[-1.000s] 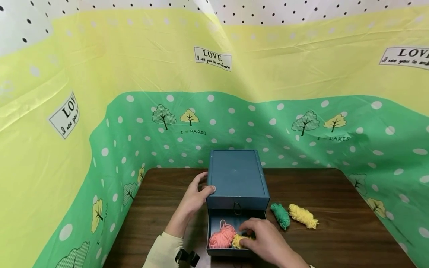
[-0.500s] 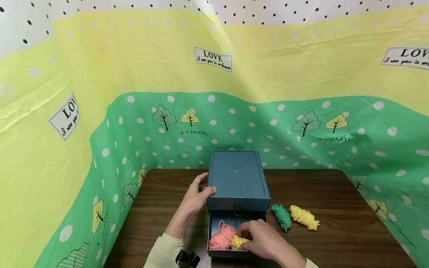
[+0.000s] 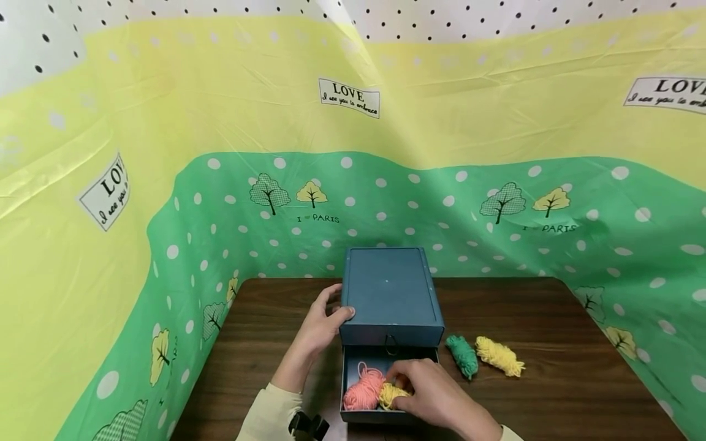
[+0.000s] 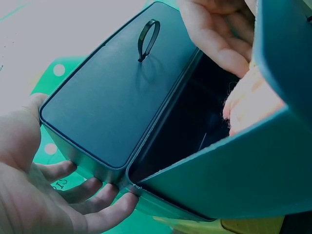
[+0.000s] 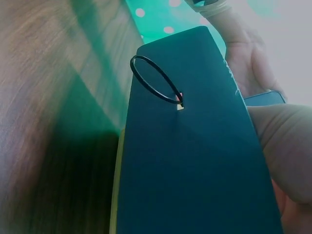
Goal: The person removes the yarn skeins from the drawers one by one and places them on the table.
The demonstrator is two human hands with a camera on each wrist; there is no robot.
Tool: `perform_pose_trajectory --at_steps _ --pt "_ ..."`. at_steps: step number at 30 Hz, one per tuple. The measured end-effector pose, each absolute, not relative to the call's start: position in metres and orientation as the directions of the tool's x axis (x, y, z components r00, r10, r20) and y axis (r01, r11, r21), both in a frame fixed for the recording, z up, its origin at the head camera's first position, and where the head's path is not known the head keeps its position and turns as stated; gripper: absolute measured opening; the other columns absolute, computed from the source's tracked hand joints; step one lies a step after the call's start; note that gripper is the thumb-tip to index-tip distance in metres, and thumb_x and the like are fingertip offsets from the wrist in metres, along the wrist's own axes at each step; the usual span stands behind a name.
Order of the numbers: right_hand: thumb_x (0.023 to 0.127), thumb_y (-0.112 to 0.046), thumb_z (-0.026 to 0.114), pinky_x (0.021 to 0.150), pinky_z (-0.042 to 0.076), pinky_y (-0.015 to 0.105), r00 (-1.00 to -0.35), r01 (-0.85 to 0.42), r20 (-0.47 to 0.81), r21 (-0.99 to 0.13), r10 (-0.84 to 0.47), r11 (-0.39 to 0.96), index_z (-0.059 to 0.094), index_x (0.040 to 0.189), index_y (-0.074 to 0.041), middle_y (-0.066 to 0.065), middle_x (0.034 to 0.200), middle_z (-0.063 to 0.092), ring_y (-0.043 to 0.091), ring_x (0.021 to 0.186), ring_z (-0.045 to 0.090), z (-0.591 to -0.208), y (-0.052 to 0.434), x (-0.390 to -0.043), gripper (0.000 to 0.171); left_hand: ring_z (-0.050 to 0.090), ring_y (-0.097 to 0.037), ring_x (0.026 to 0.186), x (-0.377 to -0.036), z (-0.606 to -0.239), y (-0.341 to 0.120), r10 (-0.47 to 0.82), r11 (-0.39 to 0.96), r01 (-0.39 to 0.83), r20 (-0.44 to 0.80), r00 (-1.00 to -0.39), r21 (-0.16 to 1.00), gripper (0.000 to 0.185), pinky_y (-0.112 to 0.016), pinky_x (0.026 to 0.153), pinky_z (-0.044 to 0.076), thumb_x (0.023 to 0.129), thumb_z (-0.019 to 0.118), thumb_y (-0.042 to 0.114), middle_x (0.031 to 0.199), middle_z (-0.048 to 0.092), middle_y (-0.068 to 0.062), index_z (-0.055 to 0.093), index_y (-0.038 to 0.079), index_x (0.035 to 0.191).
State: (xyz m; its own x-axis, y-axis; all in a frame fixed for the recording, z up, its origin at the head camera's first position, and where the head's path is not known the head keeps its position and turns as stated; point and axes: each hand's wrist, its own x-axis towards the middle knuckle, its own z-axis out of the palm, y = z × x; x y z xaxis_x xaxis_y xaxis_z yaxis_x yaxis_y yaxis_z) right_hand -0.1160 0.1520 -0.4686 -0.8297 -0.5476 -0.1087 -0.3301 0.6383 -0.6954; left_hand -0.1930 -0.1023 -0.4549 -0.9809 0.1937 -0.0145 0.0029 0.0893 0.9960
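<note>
A blue two-drawer box (image 3: 388,285) stands on the table, its lower drawer (image 3: 375,417) pulled out. My left hand (image 3: 321,323) holds the box's left side, thumb near the top front edge; in the left wrist view its fingers (image 4: 100,195) lie along the side. Inside the drawer, a pink yarn skein (image 3: 365,392) sits at the left. Beside it my right hand (image 3: 432,392) pinches a small yellow yarn skein (image 3: 388,395), partly hidden by the fingers. The right wrist view shows mostly the drawer's front with its black loop pull (image 5: 153,80).
Right of the box, a green yarn skein (image 3: 462,355) and another yellow skein (image 3: 499,355) lie on the dark wooden table (image 3: 529,306). A loop pull (image 4: 148,39) sticks out from the shut upper drawer. Patterned green and yellow cloth (image 3: 441,202) hangs around the table.
My right hand has shifted slightly left inside the drawer with the yellow skein, closer against the pink one. The left hand stays on the box.
</note>
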Motion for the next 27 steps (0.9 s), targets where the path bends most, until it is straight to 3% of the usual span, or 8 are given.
perform_pose_trajectory --at_steps 13,27 --pt "0.080 -0.018 0.087 0.065 0.051 0.026 -0.797 -0.382 -0.127 -0.651 -0.590 0.656 0.079 0.100 -0.021 -0.015 0.086 0.070 -0.001 0.076 0.061 -0.465 0.147 -0.125 0.022 0.057 -0.027 0.111 -0.193 -0.455 -0.102 0.201 0.100 0.017 -0.003 -0.980 0.995 0.067 -0.036 0.081 0.052 0.097 0.066 0.023 0.143 0.047 -0.022 0.038 0.013 0.157" --pt "0.083 -0.023 0.085 0.063 0.050 0.025 -0.807 -0.429 -0.029 -0.658 -0.590 0.619 0.080 0.103 -0.025 -0.015 0.095 0.073 -0.002 0.078 0.063 -0.447 0.151 -0.119 0.021 0.059 -0.026 0.110 -0.193 -0.457 -0.102 0.181 0.121 0.017 -0.005 -0.984 0.992 0.066 -0.035 0.080 0.050 0.097 0.068 0.024 0.142 0.049 -0.020 0.039 0.017 0.156"
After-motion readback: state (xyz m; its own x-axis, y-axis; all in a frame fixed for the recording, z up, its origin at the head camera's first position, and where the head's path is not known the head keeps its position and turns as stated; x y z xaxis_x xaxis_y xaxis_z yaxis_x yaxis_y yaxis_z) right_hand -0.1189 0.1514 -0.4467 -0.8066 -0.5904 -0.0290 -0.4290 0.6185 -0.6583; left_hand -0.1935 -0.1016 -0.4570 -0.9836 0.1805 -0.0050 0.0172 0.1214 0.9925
